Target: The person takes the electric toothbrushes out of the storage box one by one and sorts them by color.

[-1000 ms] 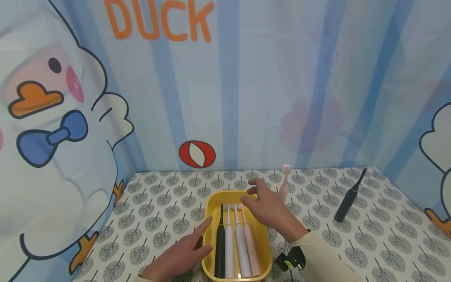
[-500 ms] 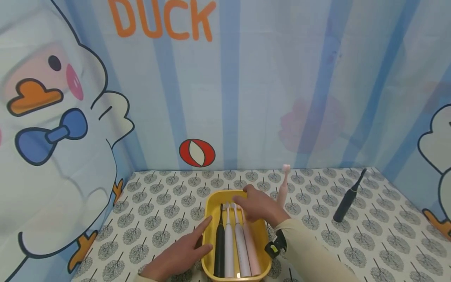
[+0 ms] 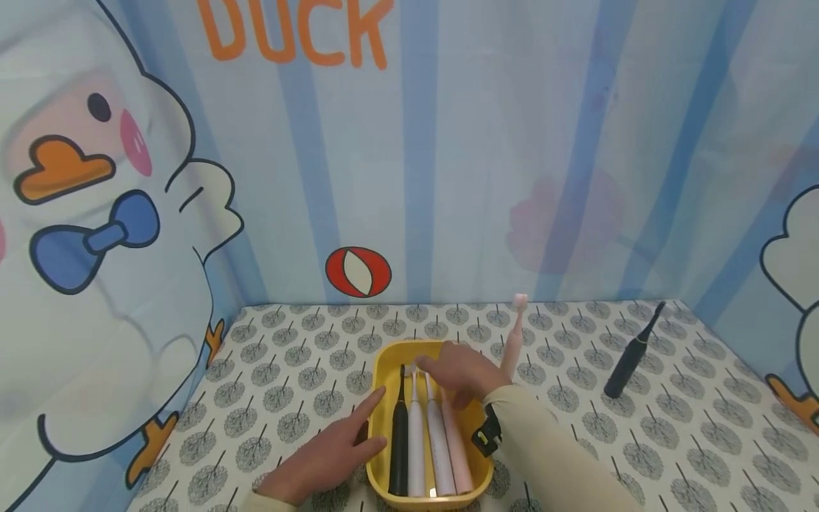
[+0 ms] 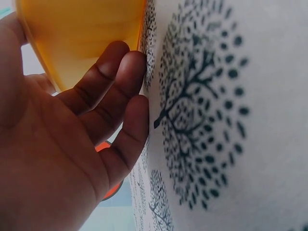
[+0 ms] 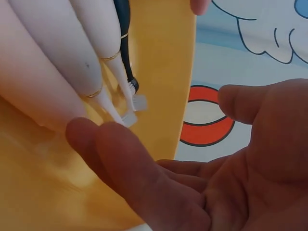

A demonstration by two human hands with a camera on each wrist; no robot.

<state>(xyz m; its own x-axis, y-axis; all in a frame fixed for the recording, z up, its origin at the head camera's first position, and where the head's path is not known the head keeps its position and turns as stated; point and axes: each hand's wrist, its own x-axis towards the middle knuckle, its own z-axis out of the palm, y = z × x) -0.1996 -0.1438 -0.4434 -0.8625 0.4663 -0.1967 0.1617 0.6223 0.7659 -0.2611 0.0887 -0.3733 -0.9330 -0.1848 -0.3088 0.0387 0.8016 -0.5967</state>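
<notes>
While the left hand [image 3: 329, 451] rests at the near left side of the yellow box [image 3: 435, 503], grip relaxed and clasping nothing, inside lie a black toothbrush [image 3: 399, 448], a white one [image 3: 416, 448], a pale grey one [image 3: 439, 448] and a pink one [image 3: 456, 455]. Over the last one's upper end is the right hand [image 3: 466, 371], grip loose, thumb apart from fingers. Beyond, a second pink toothbrush [image 3: 514, 348] and, well apart, a dark toothbrush [image 3: 630, 363] lie on the counter [image 3: 576, 398].
</notes>
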